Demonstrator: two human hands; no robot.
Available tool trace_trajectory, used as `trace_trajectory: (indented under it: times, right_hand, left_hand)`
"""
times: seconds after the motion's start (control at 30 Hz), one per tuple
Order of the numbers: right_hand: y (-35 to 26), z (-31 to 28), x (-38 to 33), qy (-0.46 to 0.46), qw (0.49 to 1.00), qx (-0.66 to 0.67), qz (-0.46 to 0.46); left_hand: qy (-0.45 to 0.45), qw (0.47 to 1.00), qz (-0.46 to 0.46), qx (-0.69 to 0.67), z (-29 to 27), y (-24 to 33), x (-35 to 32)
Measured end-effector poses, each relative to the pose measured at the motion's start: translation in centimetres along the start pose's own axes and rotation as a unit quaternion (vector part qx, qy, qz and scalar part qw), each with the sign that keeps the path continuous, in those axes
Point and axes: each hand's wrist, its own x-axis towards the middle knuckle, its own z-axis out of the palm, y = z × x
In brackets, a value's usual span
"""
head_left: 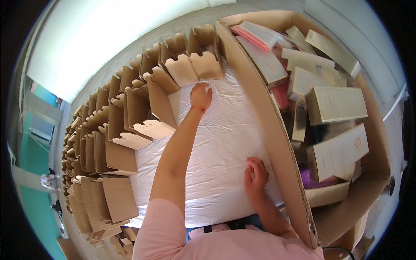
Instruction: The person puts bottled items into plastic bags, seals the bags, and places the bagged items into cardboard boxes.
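My left hand reaches to the far end of a table covered with wrinkled white sheeting. Its fingers are curled in just before the front of an open cardboard box in the far row. What the curled fingers hold, if anything, is hidden. Close to my body, my right hand hovers at the right side of the sheeting, beside the wall of a large carton. Its fingers are loosely bent and apart from the thumb, with nothing visible between them.
Several rows of open brown cardboard boxes, with notched flaps, fill the left and far sides. The large carton on the right holds a jumble of gold and cream boxes, pink-edged clear sleeves and a purple item.
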Motion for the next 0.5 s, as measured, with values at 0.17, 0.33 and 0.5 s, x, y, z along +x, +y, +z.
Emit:
trace_trajectory:
  times: [0.17,0.33,0.5]
  right_hand:
    - [2.0,0.0,-0.3,0.033,0.999,-0.023,0.02]
    - [1.5,1.0,-0.1,0.076,0.996,-0.034,-0.038]
    - [1.3,-0.3,-0.7,0.093,0.995,-0.001,-0.026]
  left_hand:
    - [-0.078,0.972,0.003,-0.221,-7.6,8.2,-16.4]
    - [-0.114,0.968,-0.138,-0.175,-15.8,12.7,-34.7]
    - [0.001,0.986,-0.084,-0.146,-13.7,9.6,-41.5]
